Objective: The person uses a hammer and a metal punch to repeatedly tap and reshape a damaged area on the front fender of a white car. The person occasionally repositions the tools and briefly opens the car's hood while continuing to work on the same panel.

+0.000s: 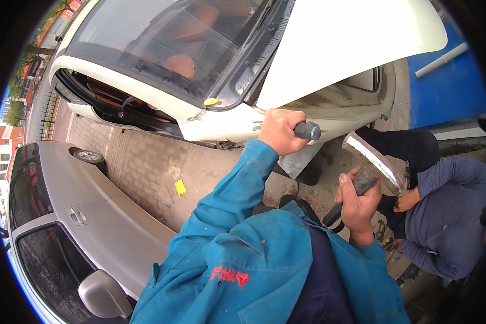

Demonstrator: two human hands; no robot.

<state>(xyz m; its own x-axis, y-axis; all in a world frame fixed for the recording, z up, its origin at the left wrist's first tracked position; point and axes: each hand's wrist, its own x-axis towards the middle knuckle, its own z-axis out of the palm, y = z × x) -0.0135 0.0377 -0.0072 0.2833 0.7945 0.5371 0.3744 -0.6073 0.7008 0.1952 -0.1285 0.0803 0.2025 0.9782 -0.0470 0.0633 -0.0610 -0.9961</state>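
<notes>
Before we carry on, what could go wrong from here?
Swinging the hammer in the right hand might catch the co-worker's hand, which appears close to the metal head. A missed blow could hit the left hand, wrapped around a dark cylindrical tool near its exposed end. A slip might scratch the white car close by.

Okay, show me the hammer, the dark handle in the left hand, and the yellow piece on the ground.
Hammer (377,164): head view, on its metal head.
Dark handle (304,130): head view, on its exposed end.
Yellow piece (180,187): head view, on its middle.
</notes>
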